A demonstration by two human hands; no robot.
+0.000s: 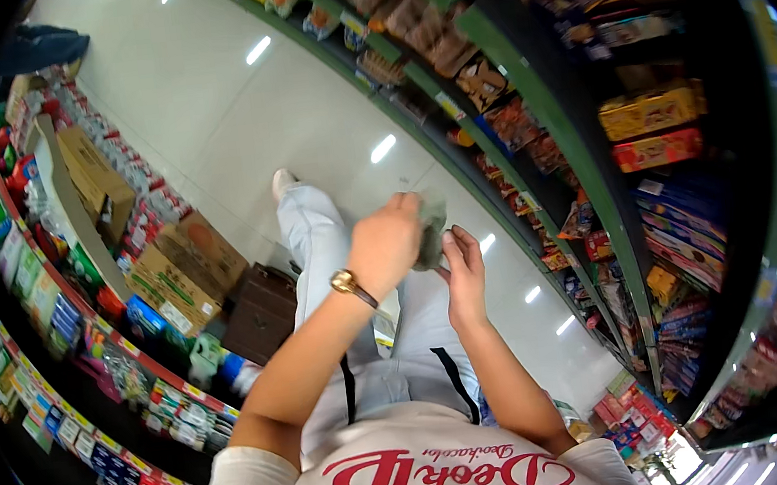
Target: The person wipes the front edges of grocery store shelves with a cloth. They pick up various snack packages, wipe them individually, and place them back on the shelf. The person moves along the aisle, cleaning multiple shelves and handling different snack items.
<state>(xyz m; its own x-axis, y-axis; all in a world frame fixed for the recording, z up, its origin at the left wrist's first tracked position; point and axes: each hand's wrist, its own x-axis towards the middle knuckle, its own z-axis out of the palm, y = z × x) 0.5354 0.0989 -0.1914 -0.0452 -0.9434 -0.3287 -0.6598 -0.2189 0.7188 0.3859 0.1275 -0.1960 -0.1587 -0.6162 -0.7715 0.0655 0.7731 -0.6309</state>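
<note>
In front of my thighs, my left hand [388,242] grips a crumpled grey-green piece of thin material [430,238], perhaps cloth or plastic; motion blur hides which. The back of this hand faces me, and a gold-coloured watch [346,283] with a dark strap sits on its wrist. On the other side, my right hand [465,270] pinches the edge of the same material between thumb and fingers. Part of the material is hidden behind the left hand's knuckles.
Store shelves with green edges [546,109] full of packaged goods line my right. At left stand cardboard boxes [174,281], a brown case [260,314], wrapped bottles [155,211] and curved shelves [39,268]. Pale tiled floor [223,117] runs between. Another person's dark clothing [43,48] shows far left.
</note>
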